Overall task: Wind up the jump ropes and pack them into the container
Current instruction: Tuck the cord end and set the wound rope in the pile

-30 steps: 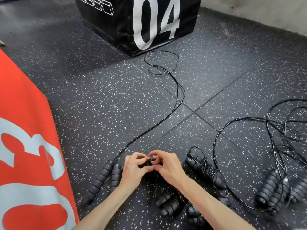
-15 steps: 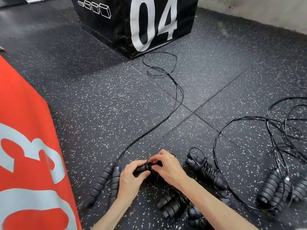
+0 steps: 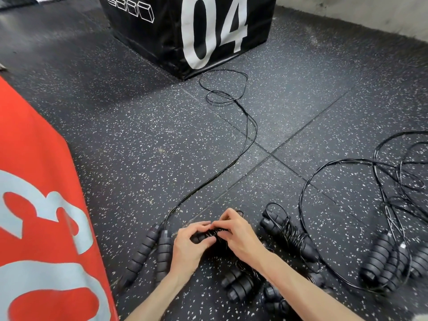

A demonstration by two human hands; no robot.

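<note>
Moved: since a second ago both hands have dropped a little nearer to the floor, and the black handles between them now lie more level; the camera has drifted slightly, and the other ropes lie as they did
Held rope: a black jump rope bundle with ribbed handles and thin cord wound round them, low over the floor near the middle front
Left hand: the left hand is closed round the left end of the bundle, thumb under, fingers over
Right hand: the right hand pinches the wound cord on top of the bundle, fingertips pressed together beside the left fingers
Loose rope, left: a pair of black ribbed foam handles lies side by side just left of the left hand; their thin black cord runs far out to a loop before the black box
Wound ropes: a wrapped black rope lies just right of the hands; another wrapped pair lies under the right forearm
Tangle, right: more black handles with loose cord spread far right
Floor: dark speckled rubber tiles
Boxes: a black padded box marked 04 far; a red padded box with pale numerals at left
</note>
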